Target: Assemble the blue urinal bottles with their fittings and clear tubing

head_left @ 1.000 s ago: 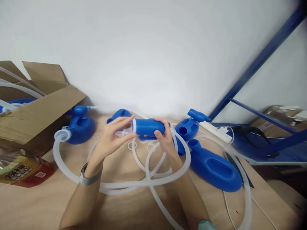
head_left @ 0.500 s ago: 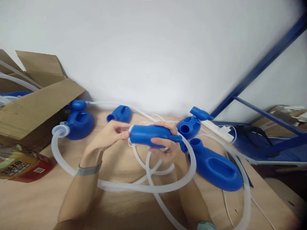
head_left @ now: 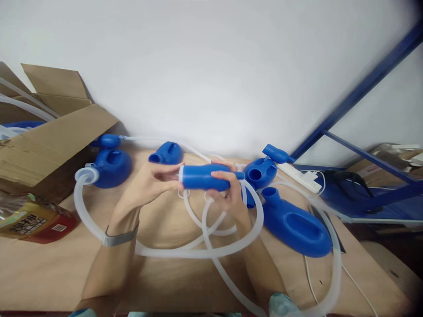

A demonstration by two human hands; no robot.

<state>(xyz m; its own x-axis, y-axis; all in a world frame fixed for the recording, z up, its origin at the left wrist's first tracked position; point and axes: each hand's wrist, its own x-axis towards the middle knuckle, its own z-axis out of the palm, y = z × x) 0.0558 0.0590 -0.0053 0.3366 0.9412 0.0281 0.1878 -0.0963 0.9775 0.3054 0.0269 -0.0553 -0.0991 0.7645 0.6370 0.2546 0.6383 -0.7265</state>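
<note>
Above the middle of the table, a blue bottle-shaped plastic piece (head_left: 200, 177) lies level between both hands, with a narrow spout at its right end. My right hand (head_left: 229, 189) is closed round its right part, fingers above and below. At the wide left end sits a white ring (head_left: 181, 174), pinched by the thumb and fingers of my left hand (head_left: 153, 182); whether something lies inside that grip is hidden. A ribbed white hose (head_left: 211, 252) loops beneath the hands, and its end near the spout passes behind my right hand. Whether it joins the spout I cannot tell.
Blue jugs stand left (head_left: 114, 169), behind (head_left: 172, 152) and right (head_left: 297, 224). Another blue spouted piece (head_left: 277, 154) rests atop a jug. An open cardboard box (head_left: 59, 136) with hoses and a red-yellow container (head_left: 39, 222) are left. A power strip (head_left: 299, 178) lies near the blue metal frame (head_left: 363, 92).
Both hands and the blue piece have risen slightly in view. My left thumb and fingers are now spread wider across the white ring. The view has shifted a little.
</note>
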